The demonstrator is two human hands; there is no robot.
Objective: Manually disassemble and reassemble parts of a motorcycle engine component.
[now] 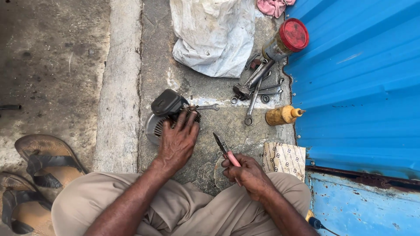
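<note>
We sit on the ground and look down at our two hands. Our left hand (177, 142) rests on a small gray engine (168, 114). Its fingers are spread open and lie flat on the metal fins, not gripping. The engine sits on the concrete floor (210, 109), just in front of our knees. A little spanner (205, 107) lies right beside it, touching its top edge.

Our right hand (247, 172) is closed tight around the pink handle of a pair of pliers (224, 147). The dark tip points up toward the engine but is apart from it.

Farther away lies a pile of spanners (258, 87). Near it we see a jar with a red lid (286, 39) and a yellow bottle (282, 115) on its side. A white sack (214, 35) lies behind. Brown sandals (39, 161) are on our left. A blue metal wall (358, 78) is on our right.
</note>
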